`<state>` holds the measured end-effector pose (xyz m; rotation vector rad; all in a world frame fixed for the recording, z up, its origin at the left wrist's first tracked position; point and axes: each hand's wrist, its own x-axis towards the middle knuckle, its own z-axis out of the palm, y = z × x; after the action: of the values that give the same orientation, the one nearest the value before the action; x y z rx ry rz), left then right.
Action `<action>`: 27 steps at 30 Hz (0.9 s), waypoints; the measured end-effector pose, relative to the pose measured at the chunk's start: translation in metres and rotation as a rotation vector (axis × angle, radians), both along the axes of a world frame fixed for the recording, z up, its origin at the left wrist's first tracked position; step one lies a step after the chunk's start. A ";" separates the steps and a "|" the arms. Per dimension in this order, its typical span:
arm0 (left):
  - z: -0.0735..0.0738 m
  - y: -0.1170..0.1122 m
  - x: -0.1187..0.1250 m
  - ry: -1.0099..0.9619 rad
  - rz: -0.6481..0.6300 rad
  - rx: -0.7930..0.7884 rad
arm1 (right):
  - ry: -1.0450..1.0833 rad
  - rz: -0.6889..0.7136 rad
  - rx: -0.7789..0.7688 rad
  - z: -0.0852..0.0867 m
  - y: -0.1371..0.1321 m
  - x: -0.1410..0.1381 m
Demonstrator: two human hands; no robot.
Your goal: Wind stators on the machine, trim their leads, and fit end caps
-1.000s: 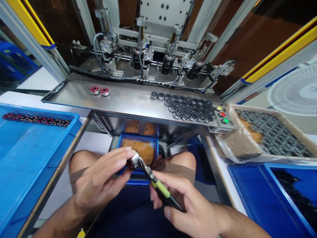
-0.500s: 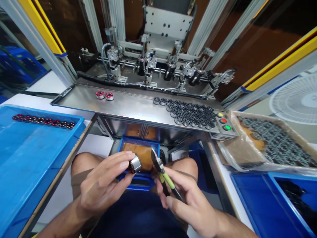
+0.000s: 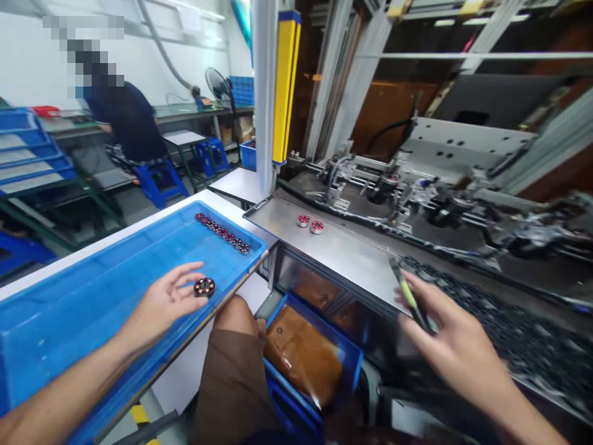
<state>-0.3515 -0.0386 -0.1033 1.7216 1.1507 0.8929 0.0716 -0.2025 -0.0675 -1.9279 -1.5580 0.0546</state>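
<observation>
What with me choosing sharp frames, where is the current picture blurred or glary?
Head view: pliers in the right hand and dark parts beyond look smeared, perhaps by motion; head view: the metal shelf has a pale sheen; head view: coarse squares mask the head of a seated person, while the round part in the left hand looks clearer.

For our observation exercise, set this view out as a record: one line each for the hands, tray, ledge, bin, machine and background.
Left hand: left hand holding a round copper-wound core over the tray
Right hand: right hand gripping green-and-black cutting pliers
Tray: blue plastic tray, row of small cores at its far end
Ledge: steel ledge, two red-topped cores; massed dark parts, blurred
Bin: blue bin below, brown sheeting inside
Machine: metal-framed machine behind the ledge
Background: person on a blue stool
</observation>
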 end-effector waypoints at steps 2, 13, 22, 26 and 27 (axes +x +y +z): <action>-0.013 0.037 0.006 0.065 -0.036 0.081 | -0.078 -0.065 -0.001 -0.005 0.054 0.013; -0.090 0.143 0.083 0.355 -0.406 0.485 | -0.365 -0.039 -0.039 -0.052 0.132 0.030; -0.117 0.153 0.090 0.353 -0.226 0.545 | -0.395 -0.075 -0.107 -0.046 0.132 0.029; -0.125 0.151 0.091 0.330 -0.168 0.559 | -0.399 -0.075 -0.099 -0.047 0.132 0.029; -0.128 0.152 0.091 0.324 -0.161 0.565 | -0.399 -0.074 -0.093 -0.047 0.132 0.030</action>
<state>-0.2601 0.1133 -0.2309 2.4545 0.9947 0.9163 0.1013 -0.0701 -0.1147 -2.1642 -1.7585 -0.3125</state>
